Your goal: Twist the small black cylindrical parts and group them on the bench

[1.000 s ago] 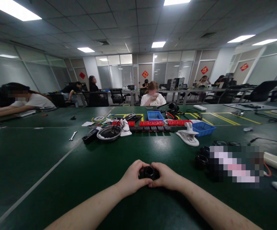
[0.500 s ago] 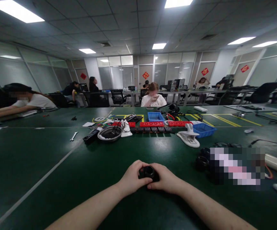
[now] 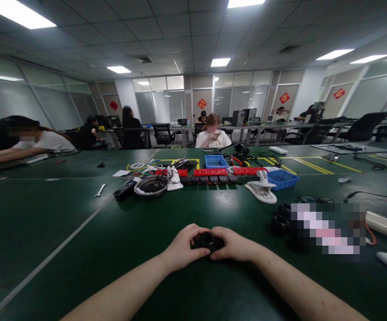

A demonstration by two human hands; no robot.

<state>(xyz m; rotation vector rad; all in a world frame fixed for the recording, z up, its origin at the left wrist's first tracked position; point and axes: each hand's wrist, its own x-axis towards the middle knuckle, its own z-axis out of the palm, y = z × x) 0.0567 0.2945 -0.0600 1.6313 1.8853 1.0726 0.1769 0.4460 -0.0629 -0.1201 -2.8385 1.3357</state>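
Note:
Both my hands meet around a small black part with a round, ring-like opening (image 3: 208, 240), just above or on the green table (image 3: 139, 249); I cannot tell which. My left hand (image 3: 184, 247) grips it from the left, thumb along the near side and fingers curled over the far side. From the right, my right hand (image 3: 235, 245) holds the same part, its thumb at the near edge close to the left thumb. The fingers hide much of the part's sides, and its exact kind does not show.
To the right lie black ring-shaped parts (image 3: 280, 224) beside a blurred patch. Farther back stand a white clip base (image 3: 262, 191), a blue bin (image 3: 283, 179), red strips (image 3: 210, 171) and a round metal dish (image 3: 151, 186). A wrench (image 3: 101, 190) lies left. Other people sit around.
The black part has turned slightly between my hands, and more of its right side shows. My fingers have shifted a little apart. The whole view has moved slightly.

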